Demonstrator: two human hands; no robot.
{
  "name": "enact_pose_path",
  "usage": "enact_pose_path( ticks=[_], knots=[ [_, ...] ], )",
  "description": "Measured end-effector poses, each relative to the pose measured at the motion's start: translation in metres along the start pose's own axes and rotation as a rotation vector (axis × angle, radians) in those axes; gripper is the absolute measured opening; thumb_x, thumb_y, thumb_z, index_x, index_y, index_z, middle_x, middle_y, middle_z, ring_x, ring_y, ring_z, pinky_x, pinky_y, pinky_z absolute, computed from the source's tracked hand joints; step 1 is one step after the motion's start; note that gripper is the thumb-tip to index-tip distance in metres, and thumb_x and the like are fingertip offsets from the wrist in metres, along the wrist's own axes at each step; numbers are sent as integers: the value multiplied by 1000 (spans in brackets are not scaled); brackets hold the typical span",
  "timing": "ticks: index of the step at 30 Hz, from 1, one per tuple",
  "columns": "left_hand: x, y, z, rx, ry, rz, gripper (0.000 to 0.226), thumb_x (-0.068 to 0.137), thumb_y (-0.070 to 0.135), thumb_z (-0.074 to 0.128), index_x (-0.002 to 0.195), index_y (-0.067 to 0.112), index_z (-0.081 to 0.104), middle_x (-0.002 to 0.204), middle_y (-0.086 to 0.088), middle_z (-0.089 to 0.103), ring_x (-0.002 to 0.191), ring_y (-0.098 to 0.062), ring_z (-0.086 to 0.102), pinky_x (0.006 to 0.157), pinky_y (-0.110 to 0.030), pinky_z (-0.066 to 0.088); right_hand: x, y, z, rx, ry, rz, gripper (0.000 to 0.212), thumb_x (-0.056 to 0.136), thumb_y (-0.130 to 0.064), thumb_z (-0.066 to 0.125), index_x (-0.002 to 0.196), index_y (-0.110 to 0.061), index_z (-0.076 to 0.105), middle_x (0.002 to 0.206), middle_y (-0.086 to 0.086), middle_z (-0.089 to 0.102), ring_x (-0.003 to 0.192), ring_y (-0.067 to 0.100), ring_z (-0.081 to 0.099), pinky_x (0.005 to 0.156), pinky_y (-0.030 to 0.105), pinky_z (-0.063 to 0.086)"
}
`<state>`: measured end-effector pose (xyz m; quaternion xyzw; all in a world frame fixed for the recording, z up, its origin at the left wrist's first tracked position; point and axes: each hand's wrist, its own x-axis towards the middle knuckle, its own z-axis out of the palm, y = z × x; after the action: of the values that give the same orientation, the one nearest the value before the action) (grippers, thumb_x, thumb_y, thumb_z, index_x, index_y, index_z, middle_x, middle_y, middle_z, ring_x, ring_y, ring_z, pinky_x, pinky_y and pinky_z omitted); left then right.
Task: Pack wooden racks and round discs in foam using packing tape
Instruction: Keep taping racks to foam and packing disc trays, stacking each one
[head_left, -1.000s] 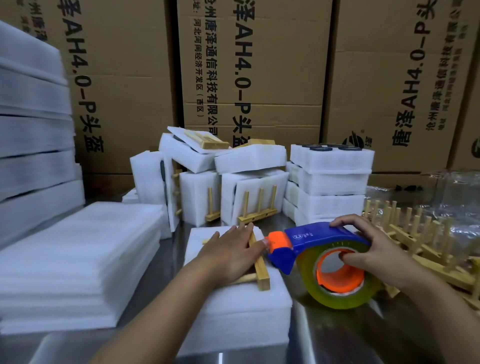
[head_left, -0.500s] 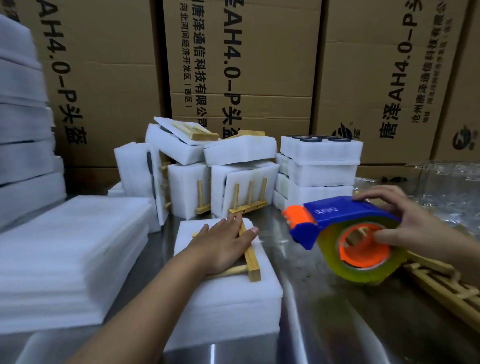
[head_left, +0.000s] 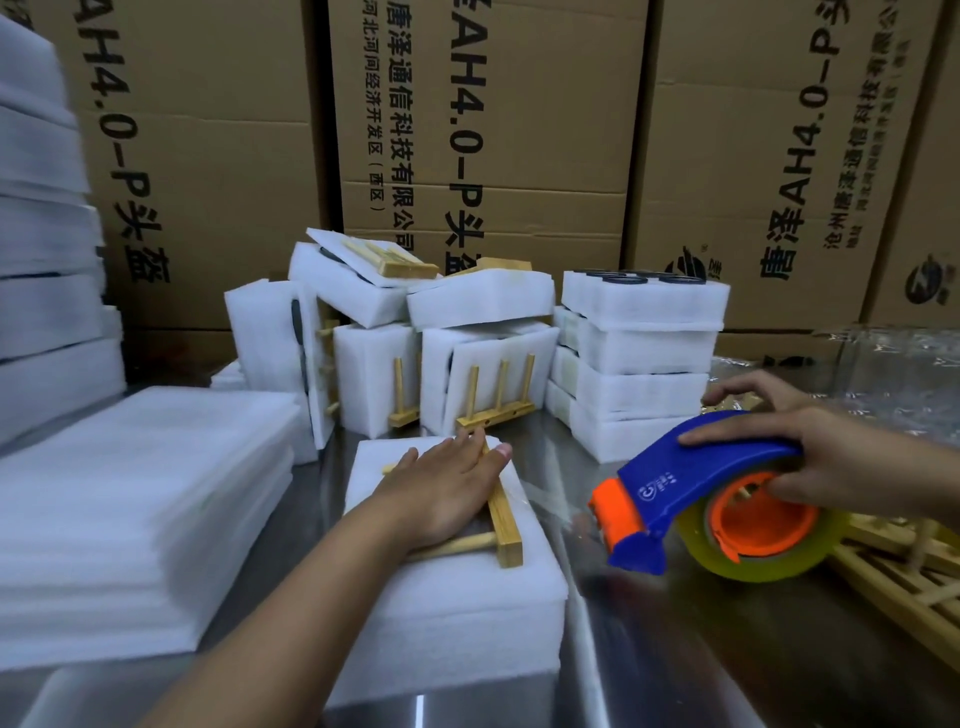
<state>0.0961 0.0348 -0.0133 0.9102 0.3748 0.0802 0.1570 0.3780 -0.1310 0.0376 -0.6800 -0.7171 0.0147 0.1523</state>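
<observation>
The foam block (head_left: 457, 597) lies in the middle of the steel table (head_left: 649, 654). A rack (head_left: 503, 525) lies on its top, with the rack's long bar running close along the block's right edge. The left hand (head_left: 447, 488) presses flat on the rack, fingers straight and together, their tips almost at the block's far edge.

Right of the block is a bare strip of steel, the widest open room on the table. The dispenser (head_left: 691, 478) hangs over it, its orange nose pointing at the block's right edge but apart from it. The right hand (head_left: 836, 457) grips it, fingers curled over the blue top and thumb at the orange core. I cannot tell whether the tape roll (head_left: 753, 564) touches the table.

On the left only a narrow gap separates the block from the sheet stack (head_left: 130, 493). Behind, a bundle with a three-peg rack (head_left: 496, 400) stands just beyond the block's far edge. Loose racks (head_left: 893, 577) lie under and beside the roll, at the table's right edge. Cartons (head_left: 519, 130) close off the back.

Counted: one block under the hand, one dispenser and one roll. Five wrapped bundles (head_left: 363, 291) are heaped at centre back. A pile (head_left: 644, 358) of four foam layers stands to their right, with dark discs (head_left: 628, 279) on top, at least three.
</observation>
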Motion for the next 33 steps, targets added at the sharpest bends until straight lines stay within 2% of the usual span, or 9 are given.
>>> enact_pose_path(
  ticks=[4,7,12,16,20,23,26,30,33],
  knots=[
    [0,-2,0,-2,7,20,51,101,44,7,150,32,3,159,9,-4,145,-8,-3,117,-39,-1,20,-21,5,-112,-149,-25,71,81,-15,69,109,-74,43,125,-42,9,110,6,46,88,25,44],
    [0,-3,2,-22,15,25,52,100,45,7,150,32,3,159,10,-2,145,-7,-2,117,-38,-1,34,-33,12,-168,-217,-48,72,82,-13,65,111,-75,41,125,-39,9,99,12,55,83,31,47],
    [2,-2,3,-78,45,-5,61,97,54,9,151,27,7,158,12,4,145,-5,3,117,-36,-1,53,-51,17,-154,-246,-111,72,82,-8,63,111,-71,44,123,-43,7,98,8,53,78,23,46],
    [1,-1,4,-71,70,-14,63,96,57,12,151,27,11,158,11,11,144,-6,7,117,-36,1,66,-64,17,-168,-226,-173,71,81,-5,60,105,-70,46,125,-32,17,104,2,46,81,18,44],
    [1,0,4,-97,83,-6,64,95,59,12,151,28,13,158,11,13,145,-8,8,118,-37,2,73,-70,17,-208,-223,-216,69,81,-3,57,110,-65,48,125,-27,22,104,-19,32,75,1,34],
    [1,-1,-7,-284,22,2,65,92,63,14,150,32,16,157,13,11,145,-10,7,116,-35,1,73,-71,17,-232,-233,-203,66,82,-4,57,116,-60,50,126,-26,22,100,-13,32,74,1,33],
    [8,1,-30,-534,-130,-29,65,94,61,20,150,28,18,157,10,15,144,-12,14,103,-23,15,71,-72,17,-230,-243,-191,66,82,-5,57,117,-60,50,126,-25,22,101,-6,32,74,4,33],
    [46,-7,-35,-178,22,-166,72,96,60,16,142,9,38,149,-9,35,135,-24,35,103,-31,27,69,-71,17,-218,-232,-186,65,81,-6,58,117,-60,50,124,-27,21,100,-12,34,70,2,32],
    [66,-20,-19,13,98,-255,69,97,56,15,129,8,53,138,-15,48,124,-29,46,99,-36,34,65,-66,19,-200,-212,-179,65,81,-5,58,117,-58,51,125,-27,21,99,-24,29,69,-3,31]
  ],
)
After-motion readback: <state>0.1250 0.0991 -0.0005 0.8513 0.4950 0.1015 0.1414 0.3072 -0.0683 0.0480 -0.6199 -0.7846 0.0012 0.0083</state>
